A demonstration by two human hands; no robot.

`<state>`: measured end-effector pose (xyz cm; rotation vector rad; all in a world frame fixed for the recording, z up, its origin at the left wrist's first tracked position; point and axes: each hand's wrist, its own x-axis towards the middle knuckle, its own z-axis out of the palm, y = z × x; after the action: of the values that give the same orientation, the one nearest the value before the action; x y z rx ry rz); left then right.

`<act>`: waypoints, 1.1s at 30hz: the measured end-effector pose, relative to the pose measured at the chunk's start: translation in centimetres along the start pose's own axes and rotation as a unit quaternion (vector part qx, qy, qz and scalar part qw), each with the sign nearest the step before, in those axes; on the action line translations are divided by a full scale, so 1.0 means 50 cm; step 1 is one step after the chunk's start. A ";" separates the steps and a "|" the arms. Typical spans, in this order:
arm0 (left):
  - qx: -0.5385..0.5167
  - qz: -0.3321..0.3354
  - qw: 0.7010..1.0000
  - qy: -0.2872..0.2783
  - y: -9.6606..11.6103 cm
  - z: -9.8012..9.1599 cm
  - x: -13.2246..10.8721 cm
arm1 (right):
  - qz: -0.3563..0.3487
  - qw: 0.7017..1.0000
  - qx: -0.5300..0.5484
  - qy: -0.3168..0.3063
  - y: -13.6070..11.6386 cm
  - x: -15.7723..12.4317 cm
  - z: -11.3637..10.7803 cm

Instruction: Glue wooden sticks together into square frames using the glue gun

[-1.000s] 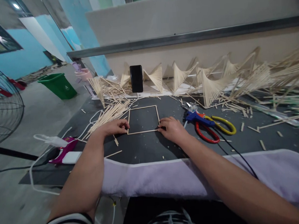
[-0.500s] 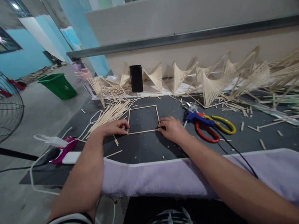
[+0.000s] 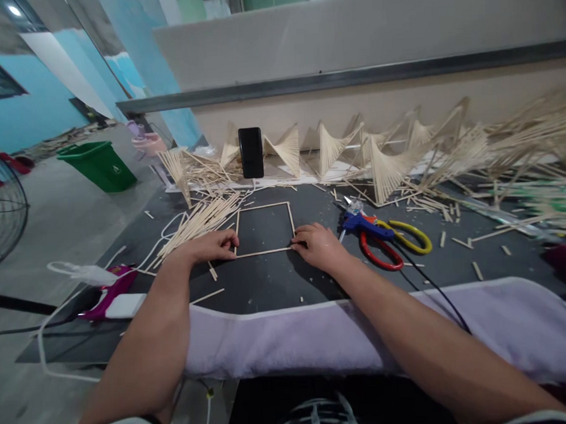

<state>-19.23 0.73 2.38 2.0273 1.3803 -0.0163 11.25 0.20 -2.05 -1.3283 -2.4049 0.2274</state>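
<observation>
A square frame of thin wooden sticks (image 3: 265,252) lies flat on the dark table. At its near left corner is my left hand (image 3: 218,246), fingers curled and pinched against the stick ends. My right hand (image 3: 315,243) pinches the near right corner, thumb and fingertips closed around the joint. Just left of the frame, a heap of loose sticks (image 3: 202,221) spreads out, partly behind my left hand. To the right of my right hand lie a blue glue gun (image 3: 366,225) and pliers with red and yellow handles (image 3: 381,257).
A black phone (image 3: 251,153) stands upright at the back. Twisted fan-shaped stick structures (image 3: 387,168) line the rear edge. A magenta power strip (image 3: 110,297) with white cables sits at left. A lilac cloth (image 3: 289,338) covers the near edge; a green bin (image 3: 103,164) stands on the floor.
The view has shifted slightly, so everything sits a little further left. Both hands stay at the near corners of the stick frame, with little visible movement.
</observation>
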 end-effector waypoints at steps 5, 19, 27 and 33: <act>-0.012 -0.013 1.000 -0.012 0.005 0.001 0.002 | 0.006 0.991 0.126 0.051 0.033 0.011 0.006; 0.010 0.001 1.000 -0.002 -0.011 -0.001 0.005 | -0.064 0.998 0.015 -0.024 0.048 0.017 0.018; 0.028 0.017 0.999 0.007 -0.014 -0.003 0.005 | -0.065 0.997 -0.026 -0.045 0.028 0.004 -0.007; 0.017 0.023 0.999 0.015 -0.008 -0.002 0.005 | -0.085 0.995 -0.043 -0.036 0.024 -0.003 -0.018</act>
<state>-19.53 1.07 2.17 2.0948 1.3582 0.0109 12.61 0.68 -1.67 -1.1596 -2.5983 0.1279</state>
